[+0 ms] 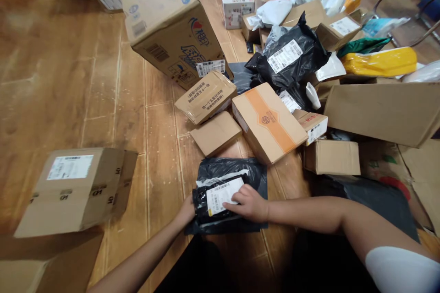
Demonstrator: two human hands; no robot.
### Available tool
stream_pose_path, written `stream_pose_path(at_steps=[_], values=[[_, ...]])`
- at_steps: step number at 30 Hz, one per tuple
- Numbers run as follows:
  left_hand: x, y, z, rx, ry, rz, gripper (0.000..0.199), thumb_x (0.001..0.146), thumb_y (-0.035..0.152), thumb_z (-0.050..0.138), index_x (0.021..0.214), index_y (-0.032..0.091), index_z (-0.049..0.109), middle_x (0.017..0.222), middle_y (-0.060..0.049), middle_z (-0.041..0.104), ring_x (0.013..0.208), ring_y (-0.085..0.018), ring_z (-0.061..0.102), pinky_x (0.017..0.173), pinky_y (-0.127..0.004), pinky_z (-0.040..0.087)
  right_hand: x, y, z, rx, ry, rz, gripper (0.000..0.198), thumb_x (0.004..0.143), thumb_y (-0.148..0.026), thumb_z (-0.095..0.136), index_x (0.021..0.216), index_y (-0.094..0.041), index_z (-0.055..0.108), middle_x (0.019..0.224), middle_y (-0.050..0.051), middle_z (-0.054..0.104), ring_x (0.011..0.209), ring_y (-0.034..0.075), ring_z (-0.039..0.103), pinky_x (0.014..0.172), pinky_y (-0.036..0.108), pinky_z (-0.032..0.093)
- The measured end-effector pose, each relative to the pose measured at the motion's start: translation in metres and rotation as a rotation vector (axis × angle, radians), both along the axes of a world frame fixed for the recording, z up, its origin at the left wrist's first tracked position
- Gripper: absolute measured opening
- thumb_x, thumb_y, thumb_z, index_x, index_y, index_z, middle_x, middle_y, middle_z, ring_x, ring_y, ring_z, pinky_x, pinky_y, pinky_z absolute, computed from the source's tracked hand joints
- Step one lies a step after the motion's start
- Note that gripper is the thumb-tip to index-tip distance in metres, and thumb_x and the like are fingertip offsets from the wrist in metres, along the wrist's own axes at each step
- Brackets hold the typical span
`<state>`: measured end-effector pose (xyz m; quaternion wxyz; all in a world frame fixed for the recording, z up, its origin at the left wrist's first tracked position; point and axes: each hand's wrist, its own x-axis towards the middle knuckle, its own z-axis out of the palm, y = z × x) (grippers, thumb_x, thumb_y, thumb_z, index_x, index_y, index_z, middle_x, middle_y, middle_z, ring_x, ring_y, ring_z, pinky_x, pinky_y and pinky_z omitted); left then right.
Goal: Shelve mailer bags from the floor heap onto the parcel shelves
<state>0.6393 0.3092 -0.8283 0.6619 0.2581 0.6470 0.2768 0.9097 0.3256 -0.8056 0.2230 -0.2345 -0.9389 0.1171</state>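
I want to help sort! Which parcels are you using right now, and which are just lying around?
In hand: small black parcel, held by left hand and right hand; grey bag under it.

Lying about: orange-striped box, big box, yellow bag, labelled box.

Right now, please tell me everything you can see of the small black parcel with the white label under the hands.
The small black parcel is a glossy, crinkled plastic mailer bearing a white printed label with a barcode. It lies flat on a larger grey-black bag spread on the wooden floor. The right hand rests on the label's right edge; the left hand touches the parcel's left side, partly hidden behind it.
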Motion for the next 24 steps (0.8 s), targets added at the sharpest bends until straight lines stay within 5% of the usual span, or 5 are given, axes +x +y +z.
stream_pose_path(at_steps=[6, 13, 15, 18, 24], values=[[0.003, 0.009, 0.014, -0.176, -0.147, 0.093, 0.073, 0.075, 0.078, 0.045, 0.105, 0.014, 0.064, 0.091, -0.012, 0.075, 0.092, -0.031, 0.071, 0.089, -0.048, 0.055, -0.023, -0.001, -0.022, -0.081, -0.260, 0.134, 0.049, 0.088, -0.032, 0.058, 0.133, -0.015, 0.051, 0.103, 0.011, 0.061, 0.085, 0.023, 0.050, 0.073, 0.038, 0.038], [0.012, 0.008, 0.031, 0.190, 0.312, -0.413, 0.065, 0.057, 0.060, 0.078, 0.103, 0.015, 0.069, 0.108, -0.015, 0.074, 0.106, -0.036, 0.066, 0.099, -0.048, 0.049, -0.007, 0.050, 0.012, -0.401, -0.133, 0.045, 0.100, 0.070, -0.071, 0.068, 0.147, -0.015, 0.037, 0.145, 0.023, 0.042, 0.129, 0.034, 0.042, 0.104, 0.048, 0.036], [0.019, 0.012, 0.043, 0.316, 0.286, -0.601, 0.047, 0.066, 0.057, 0.073, 0.094, 0.019, 0.072, 0.099, -0.010, 0.076, 0.098, -0.034, 0.068, 0.092, -0.044, 0.053, -0.008, 0.067, 0.026, -0.602, -0.133, -0.031, 0.127, 0.058, -0.072, 0.077, 0.153, -0.010, 0.020, 0.153, 0.026, 0.032, 0.138, 0.037, 0.035, 0.112, 0.050, 0.030], [0.024, 0.029, 0.065, 0.392, 0.213, -0.734, 0.035, 0.067, 0.056, 0.072, 0.075, 0.022, 0.073, 0.080, -0.004, 0.074, 0.079, -0.029, 0.068, 0.078, -0.037, 0.056, -0.007, 0.082, 0.039, -1.114, -0.263, 0.111, 0.111, 0.051, -0.070, 0.081, 0.140, -0.016, 0.045, 0.136, 0.012, 0.057, 0.123, 0.030, 0.055, 0.104, 0.036, 0.043], [0.005, 0.063, 0.067, 0.201, 0.134, -0.222, 0.048, 0.056, 0.068, 0.075, 0.083, 0.029, 0.067, 0.075, -0.001, 0.071, 0.073, -0.027, 0.067, 0.066, -0.036, 0.058, 0.014, 0.068, 0.024, -1.869, 0.057, -0.347, 0.057, 0.038, -0.049, 0.092, 0.081, -0.019, 0.070, 0.079, -0.007, 0.068, 0.072, 0.012, 0.064, 0.069, 0.022, 0.052]])
